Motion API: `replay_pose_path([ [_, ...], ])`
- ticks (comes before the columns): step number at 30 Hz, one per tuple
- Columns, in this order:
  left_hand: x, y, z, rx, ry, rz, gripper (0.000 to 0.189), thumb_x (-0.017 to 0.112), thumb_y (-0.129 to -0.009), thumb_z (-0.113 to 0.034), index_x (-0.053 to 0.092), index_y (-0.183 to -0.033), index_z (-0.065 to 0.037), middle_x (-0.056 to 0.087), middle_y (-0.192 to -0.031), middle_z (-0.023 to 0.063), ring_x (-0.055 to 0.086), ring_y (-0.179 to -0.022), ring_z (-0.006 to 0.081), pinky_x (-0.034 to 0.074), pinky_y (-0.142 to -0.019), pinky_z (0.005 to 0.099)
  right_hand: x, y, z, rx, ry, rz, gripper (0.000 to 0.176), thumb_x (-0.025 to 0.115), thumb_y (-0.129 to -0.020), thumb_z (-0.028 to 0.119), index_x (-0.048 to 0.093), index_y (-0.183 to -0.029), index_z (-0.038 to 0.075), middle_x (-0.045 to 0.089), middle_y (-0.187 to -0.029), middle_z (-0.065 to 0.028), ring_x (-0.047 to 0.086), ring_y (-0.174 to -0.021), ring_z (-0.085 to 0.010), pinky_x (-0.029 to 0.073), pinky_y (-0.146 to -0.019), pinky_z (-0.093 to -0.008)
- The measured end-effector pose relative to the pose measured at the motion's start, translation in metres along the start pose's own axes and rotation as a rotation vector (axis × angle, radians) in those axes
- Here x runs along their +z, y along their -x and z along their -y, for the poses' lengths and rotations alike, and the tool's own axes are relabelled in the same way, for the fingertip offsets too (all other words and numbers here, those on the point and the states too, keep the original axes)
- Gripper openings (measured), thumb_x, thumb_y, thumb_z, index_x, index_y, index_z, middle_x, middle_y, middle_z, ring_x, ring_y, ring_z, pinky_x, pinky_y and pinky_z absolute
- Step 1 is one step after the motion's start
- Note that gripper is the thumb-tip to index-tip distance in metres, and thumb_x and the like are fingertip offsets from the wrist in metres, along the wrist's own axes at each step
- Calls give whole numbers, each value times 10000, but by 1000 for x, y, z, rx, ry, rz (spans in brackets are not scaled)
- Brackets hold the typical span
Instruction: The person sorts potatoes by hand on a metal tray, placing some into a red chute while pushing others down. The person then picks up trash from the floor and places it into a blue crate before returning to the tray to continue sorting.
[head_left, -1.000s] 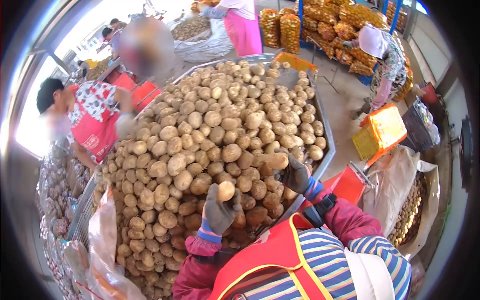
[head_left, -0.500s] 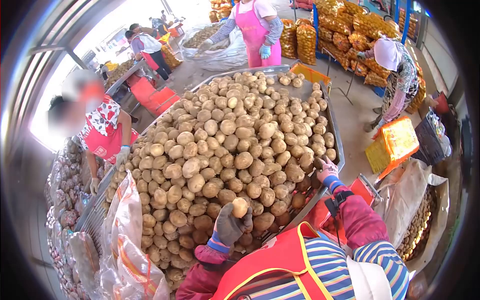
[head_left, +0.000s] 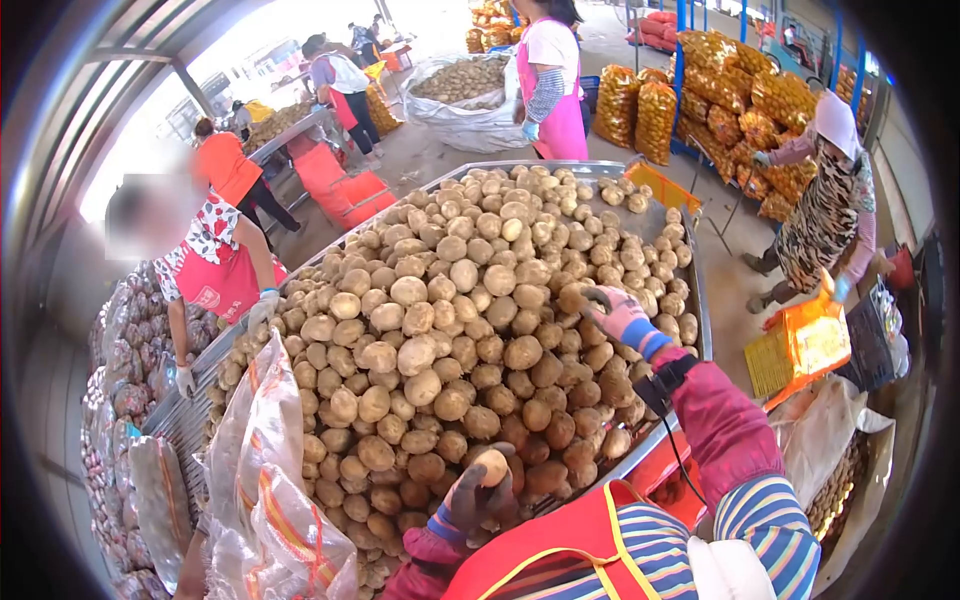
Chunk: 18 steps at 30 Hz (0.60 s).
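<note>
A heaped pile of brown potatoes [head_left: 420,355] fills the metal sorting table [head_left: 702,325] in front of me. My left hand [head_left: 470,505], in a dark grey glove with a blue-striped cuff, is closed around a light potato [head_left: 490,468] low over the near side of the pile. Out over the right part of the heap reaches my right hand [head_left: 625,318], in a pinkish glove with dark fingertips. Its thumb and fingers are bent at a brown potato [head_left: 573,297].
A clear plastic sack [head_left: 262,460] hangs at the near left edge. Opposite on the left, a person in a red apron [head_left: 225,285] leans at the table. An orange-yellow crate [head_left: 800,340] is at right, near a bending person [head_left: 825,200]. Filled net sacks [head_left: 735,110] are stacked behind.
My right hand has moved from the table's right edge up and left onto the potatoes. My left hand still holds its potato, now slightly lower. The view has turned somewhat.
</note>
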<state>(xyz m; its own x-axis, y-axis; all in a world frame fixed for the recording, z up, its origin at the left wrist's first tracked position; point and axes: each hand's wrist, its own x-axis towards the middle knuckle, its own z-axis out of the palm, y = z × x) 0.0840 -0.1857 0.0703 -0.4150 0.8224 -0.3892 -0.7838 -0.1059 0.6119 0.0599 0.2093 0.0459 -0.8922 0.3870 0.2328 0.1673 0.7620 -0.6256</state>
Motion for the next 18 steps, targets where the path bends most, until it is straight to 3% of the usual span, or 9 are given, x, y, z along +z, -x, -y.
replay_pose_path([
  [1,27,2,-11,64,-144,-136,615,505,-846,-520,489,-1232,-41,526,-839,49,469,-647,110,381,-584,214,5,-23,6,2,41,63,454,614,-817,381,560,-1218,176,579,-1204,-124,519,-1139,-312,392,-981,-413],
  [4,24,9,-20,-48,28,-85,731,504,-803,-627,498,-1224,-29,572,-782,25,554,-687,106,449,-655,206,21,-87,29,60,189,105,573,598,-828,418,444,-1337,204,532,-1282,-118,477,-1202,-294,345,-1003,-442],
  [8,4,-2,-16,-6,-13,-127,777,533,-772,-666,491,-1228,-39,587,-763,42,549,-618,110,434,-555,200,48,-157,47,151,379,148,642,554,-853,422,321,-1424,242,499,-1328,-141,433,-1259,-321,297,-1027,-516],
  [10,-8,-3,-14,-14,61,-72,739,550,-794,-623,474,-1244,-41,593,-755,46,535,-576,109,419,-515,197,60,-183,53,196,487,195,651,538,-857,431,308,-1431,230,504,-1334,-138,470,-1229,-333,308,-1020,-545],
  [11,-15,-4,-9,-48,266,139,704,511,-839,-572,442,-1279,-26,572,-793,50,506,-570,98,395,-518,200,62,-193,56,238,479,271,652,522,-861,439,292,-1440,246,490,-1353,-134,458,-1247,-329,301,-1021,-549],
  [14,-4,-10,-18,34,166,112,666,500,-886,-489,371,-1342,-21,543,-932,74,520,-662,100,415,-586,220,75,-211,53,313,448,332,670,534,-839,394,280,-1444,261,526,-1320,-139,487,-1233,-316,309,-1015,-546],
  [16,-2,-14,-23,100,-49,113,659,529,-878,-472,379,-1338,-25,527,-1006,75,535,-799,114,451,-694,243,87,-220,45,311,386,260,674,563,-808,341,316,-1429,259,557,-1277,-155,498,-1228,-313,317,-1022,-543],
  [17,-7,-15,-24,78,-59,122,661,565,-864,-454,385,-1337,-29,538,-1029,66,530,-939,137,453,-808,271,88,-223,43,333,385,237,679,598,-778,315,349,-1405,241,560,-1275,-145,509,-1215,-315,336,-1012,-537],
  [18,-8,-15,-23,95,-53,111,661,565,-864,-454,385,-1337,-29,538,-1029,66,530,-939,137,453,-808,271,88,-225,41,316,413,213,654,636,-758,301,394,-1359,212,576,-1251,-137,525,-1196,-303,361,-997,-516],
])
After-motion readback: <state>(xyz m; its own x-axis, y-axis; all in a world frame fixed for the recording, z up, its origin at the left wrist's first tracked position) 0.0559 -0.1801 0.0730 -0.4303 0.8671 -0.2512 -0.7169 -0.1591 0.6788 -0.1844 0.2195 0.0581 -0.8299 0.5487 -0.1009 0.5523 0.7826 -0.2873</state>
